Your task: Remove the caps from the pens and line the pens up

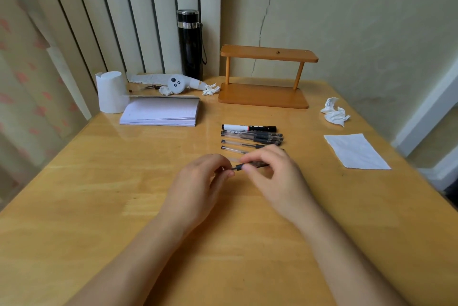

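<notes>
Several pens lie side by side in a row on the wooden table: a white-and-black marker at the far end, then clear gel pens below it. Just in front of the row, a black-gripped gel pen is held level between both hands. My right hand pinches its barrel, partly covering the nearest pens in the row. My left hand closes its fingertips around the pen's left tip end; whether a cap sits inside those fingers is hidden.
A stack of white paper and a paper roll lie back left, beside a black flask. A wooden shelf stand is behind the pens. Crumpled tissue and a flat tissue lie right.
</notes>
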